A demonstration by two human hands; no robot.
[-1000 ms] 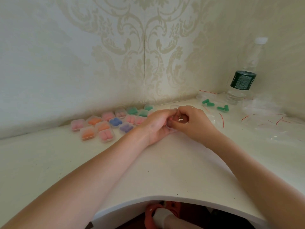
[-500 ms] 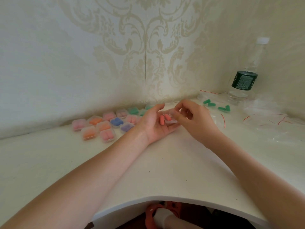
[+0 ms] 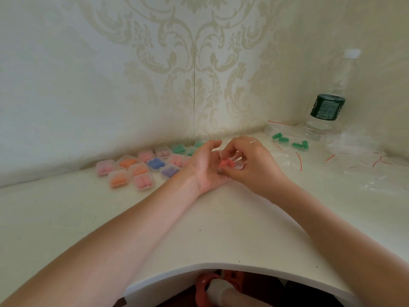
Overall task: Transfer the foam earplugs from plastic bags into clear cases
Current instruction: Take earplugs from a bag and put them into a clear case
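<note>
Two coral foam earplugs (image 3: pixel 224 162) lie on my left hand (image 3: pixel 204 168), which is turned palm up above the white table with its fingers loosely curved. My right hand (image 3: pixel 256 166) pinches a small clear case (image 3: pixel 236 166) and holds it against the earplugs; whether they sit inside it is hidden by the fingers. Several green earplugs (image 3: pixel 290 141) lie in clear plastic bags (image 3: pixel 285 135) behind my right hand.
Several shut cases (image 3: pixel 141 171) filled with pink, orange, blue, purple and green earplugs stand in rows along the wall on the left. Empty red-striped bags (image 3: pixel 363 165) are piled at the right. A water bottle (image 3: pixel 327 107) stands in the corner. The table's curved front edge (image 3: pixel 221 265) is near me.
My hands were clasped together, then my left hand opened palm up with the earplugs on it. My right hand has now brought the clear case onto them.
</note>
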